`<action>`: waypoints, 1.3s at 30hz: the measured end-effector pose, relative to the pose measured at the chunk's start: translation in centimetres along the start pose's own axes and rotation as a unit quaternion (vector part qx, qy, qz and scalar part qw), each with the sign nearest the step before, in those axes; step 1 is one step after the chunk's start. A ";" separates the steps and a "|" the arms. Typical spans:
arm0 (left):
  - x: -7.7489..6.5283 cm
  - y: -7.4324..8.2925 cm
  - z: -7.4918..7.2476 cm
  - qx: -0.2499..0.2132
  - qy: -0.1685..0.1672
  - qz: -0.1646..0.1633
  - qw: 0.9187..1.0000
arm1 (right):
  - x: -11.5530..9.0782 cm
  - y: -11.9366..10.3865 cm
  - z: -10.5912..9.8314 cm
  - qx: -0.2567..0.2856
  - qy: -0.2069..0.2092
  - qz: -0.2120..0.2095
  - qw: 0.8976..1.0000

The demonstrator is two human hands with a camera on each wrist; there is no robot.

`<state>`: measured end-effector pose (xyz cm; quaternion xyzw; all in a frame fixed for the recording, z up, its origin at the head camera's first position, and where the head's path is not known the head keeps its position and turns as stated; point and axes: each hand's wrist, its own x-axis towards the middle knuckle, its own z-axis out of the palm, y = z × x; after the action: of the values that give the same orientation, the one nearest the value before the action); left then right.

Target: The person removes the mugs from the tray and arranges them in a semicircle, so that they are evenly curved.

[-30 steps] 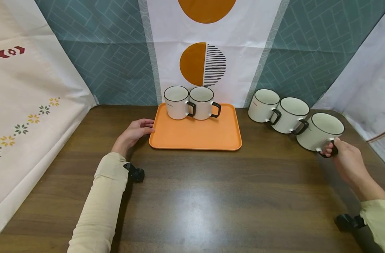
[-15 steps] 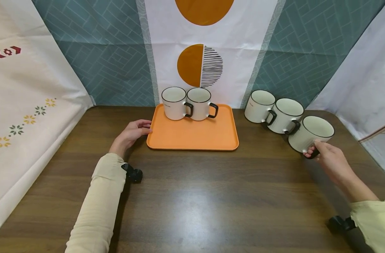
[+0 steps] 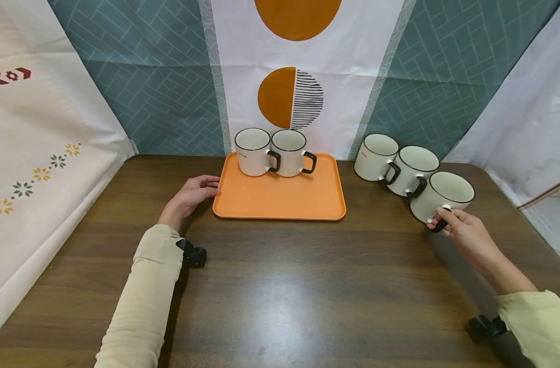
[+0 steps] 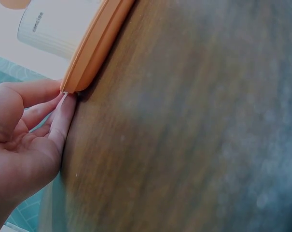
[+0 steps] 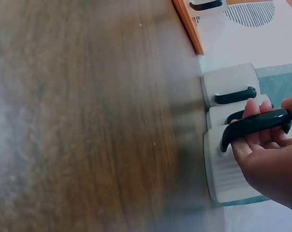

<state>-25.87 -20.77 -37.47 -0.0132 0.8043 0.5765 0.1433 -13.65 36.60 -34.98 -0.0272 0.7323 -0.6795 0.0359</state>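
My right hand (image 3: 468,235) grips the black handle (image 5: 257,123) of a white, dark-rimmed mug (image 3: 438,197), with fingers through the loop. This mug is the nearest of three upright mugs at the back right, and it overlaps the middle mug (image 3: 413,166) in the head view. The farthest mug (image 3: 374,158) stands beside that one. At the left edge of an orange tray (image 3: 280,204), my left hand (image 3: 188,199) pinches the rim (image 4: 71,87) between thumb and fingers. Two matching mugs, the left mug (image 3: 250,158) and its neighbour (image 3: 286,161), stand on the tray's back left.
The brown wooden table (image 3: 271,286) runs up to a patterned cloth (image 3: 165,102) behind the tray. White cloth hangings (image 3: 45,168) close off the left and right sides. A stretch of table lies between the tray and the right-hand mugs.
My right hand has moved left with the gripped mug, bringing it closer to the middle mug. The left hand stays at the tray rim. The head view shifted slightly.
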 end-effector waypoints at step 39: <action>0.2 0.0 0.0 -0.002 0.001 -0.006 1.000 | 4.0 -8.4 3.4 -0.442 0.081 -0.058 0.892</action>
<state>-26.04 -20.73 -37.47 -0.0193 0.8030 0.5776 0.1457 -17.44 32.21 -26.97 -0.0273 0.9545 -0.2865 -0.0784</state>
